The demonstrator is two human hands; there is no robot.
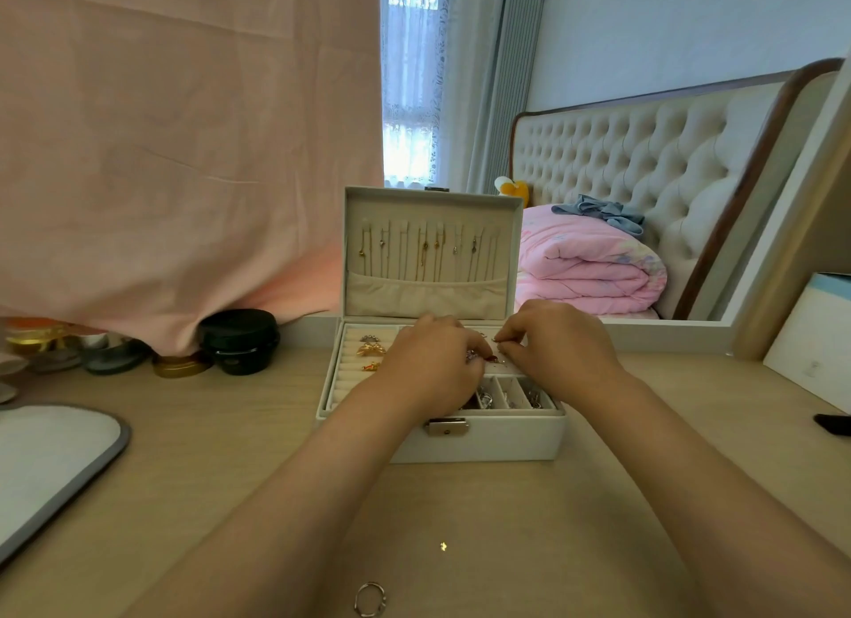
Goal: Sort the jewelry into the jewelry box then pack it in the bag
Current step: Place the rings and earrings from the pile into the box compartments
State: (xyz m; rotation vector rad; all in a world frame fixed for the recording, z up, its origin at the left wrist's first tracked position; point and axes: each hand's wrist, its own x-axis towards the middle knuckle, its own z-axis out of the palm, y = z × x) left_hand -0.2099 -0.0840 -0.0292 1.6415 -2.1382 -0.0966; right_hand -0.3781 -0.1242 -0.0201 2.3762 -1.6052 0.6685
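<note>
At the far left a grey-edged mat (50,461) lies on the desk (598,502). Behind it a pink cloth (184,157) hangs down over some jars (41,341), with a gold tin (180,367) and a round black case (239,341) at its hem.

The white box (483,445) stands mid-desk, its lid (428,203) upright and its clasp (446,426) facing the person. Thin necklaces (423,249) hang in a row inside the lid above a pouch. In the tray's left part, three gold rings (370,350) sit in the padded rolls. The small cells at the front right hold more silvery pieces (486,399).

Both hands are over the open tray. The left hand (433,364) has its fingers curled downward, and a small purple stone (471,355) shows at the tips; I cannot tell whether it grips it. Just right of it, a red piece (492,359) lies between the two hands. The right hand (557,350) has its thumb and forefinger drawn together, pinching a tiny metal piece (496,340).

Nearer the person, a silver ring (370,599) and a gold speck (443,546) lie loose on the desk, well apart from the box.

To the right is a bed with a folded pink quilt (589,267) and a tufted headboard (644,157). At the far right a white carton (815,341) leans, with a black object (833,424) on the desk in front of it.
</note>
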